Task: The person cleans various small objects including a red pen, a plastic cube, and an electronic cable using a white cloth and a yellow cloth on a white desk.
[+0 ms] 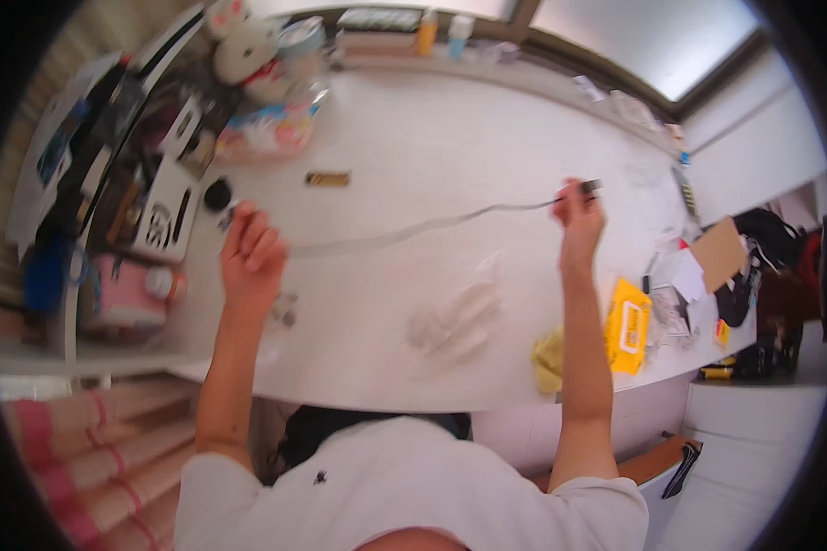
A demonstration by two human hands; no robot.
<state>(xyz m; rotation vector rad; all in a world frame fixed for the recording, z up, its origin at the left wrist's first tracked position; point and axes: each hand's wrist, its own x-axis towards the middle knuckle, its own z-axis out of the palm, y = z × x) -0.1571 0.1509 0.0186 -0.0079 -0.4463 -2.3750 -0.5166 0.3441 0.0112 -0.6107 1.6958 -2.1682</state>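
Note:
A thin dark cord (441, 223) runs across above the white table (400, 138), blurred towards its left end. My right hand (580, 213) pinches its right end, where a small dark piece with a pale edge (590, 186) shows at the fingertips. At the cord's left end my left hand (253, 241) is closed, its fingers curled; the grip itself is hidden. Just beyond the left hand lies a round black object (218, 195). A small gold-coloured bar (328, 179) lies farther back on the table. Between my forearms is a crumpled clear plastic bag (455, 320).
At the left are a white organizer (165, 220), a pink container (127, 293) and a plush toy (248, 58). A yellow wipes pack (628, 327), a yellow cloth (548, 358) and papers (686, 275) lie right. Small dark items (287, 313) sit near my left forearm.

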